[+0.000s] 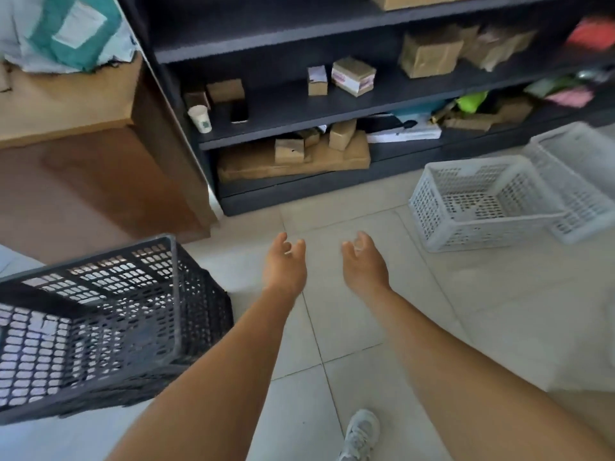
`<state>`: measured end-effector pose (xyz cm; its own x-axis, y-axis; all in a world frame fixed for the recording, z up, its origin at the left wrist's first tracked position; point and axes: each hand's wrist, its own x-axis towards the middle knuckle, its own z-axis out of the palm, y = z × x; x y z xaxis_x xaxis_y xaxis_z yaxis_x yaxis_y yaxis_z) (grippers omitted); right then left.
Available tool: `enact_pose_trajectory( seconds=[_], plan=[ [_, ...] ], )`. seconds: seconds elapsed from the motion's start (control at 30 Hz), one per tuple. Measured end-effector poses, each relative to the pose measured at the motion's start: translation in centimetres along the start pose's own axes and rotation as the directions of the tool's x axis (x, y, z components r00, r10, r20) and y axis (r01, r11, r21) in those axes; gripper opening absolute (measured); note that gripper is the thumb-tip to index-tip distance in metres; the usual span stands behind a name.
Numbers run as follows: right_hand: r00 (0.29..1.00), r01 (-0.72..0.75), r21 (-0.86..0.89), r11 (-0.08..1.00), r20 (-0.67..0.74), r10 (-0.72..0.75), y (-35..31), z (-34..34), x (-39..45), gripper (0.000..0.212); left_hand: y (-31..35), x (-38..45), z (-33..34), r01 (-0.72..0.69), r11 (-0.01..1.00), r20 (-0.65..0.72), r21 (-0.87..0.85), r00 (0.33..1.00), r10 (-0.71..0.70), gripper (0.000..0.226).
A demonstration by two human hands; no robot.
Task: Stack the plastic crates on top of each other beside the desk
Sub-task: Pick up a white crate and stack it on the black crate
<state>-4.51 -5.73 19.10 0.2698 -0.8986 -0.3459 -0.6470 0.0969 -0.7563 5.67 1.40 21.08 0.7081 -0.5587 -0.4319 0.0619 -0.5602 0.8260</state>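
Observation:
A black perforated plastic crate (100,324) stands on the tiled floor at the lower left, next to the brown wooden desk (83,154). Two white perforated crates lie on the floor at the right: the nearer one (479,204) is tilted with its opening facing me, the farther one (585,174) sits behind it and touches it. My left hand (284,264) and my right hand (364,261) reach out over the bare floor between the black crate and the white ones. Both hands hold nothing, fingers loosely apart.
A dark shelving unit (332,104) fills the back, loaded with cardboard boxes, a paper cup (200,118) and a phone (239,112). A pale bag (66,31) lies on the desk. My shoe (361,434) shows at the bottom edge.

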Motion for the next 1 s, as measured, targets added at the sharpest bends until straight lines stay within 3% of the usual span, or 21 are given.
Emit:
enact_pose_trajectory(
  seconds=[0.33,0.6,1.0],
  plan=[
    [0.976,-0.132,0.115,0.985,-0.16,0.149,7.0,-15.7,8.8,0.051,8.4,1.3,17.8,-0.207,0.968,0.222,0.142,0.96,0.172,0.053],
    [0.946,-0.162,0.023,0.986,-0.281,0.162,10.1,-24.3,18.0,0.051,14.1,8.3,28.4,-0.497,0.72,0.391,0.484,0.859,0.33,0.055],
    [0.906,-0.283,-0.043,0.958,-0.34,0.253,12.8,-33.9,32.7,0.059,21.6,20.2,40.5,-0.559,0.582,0.524,0.591,0.814,0.25,0.059]
  ],
)
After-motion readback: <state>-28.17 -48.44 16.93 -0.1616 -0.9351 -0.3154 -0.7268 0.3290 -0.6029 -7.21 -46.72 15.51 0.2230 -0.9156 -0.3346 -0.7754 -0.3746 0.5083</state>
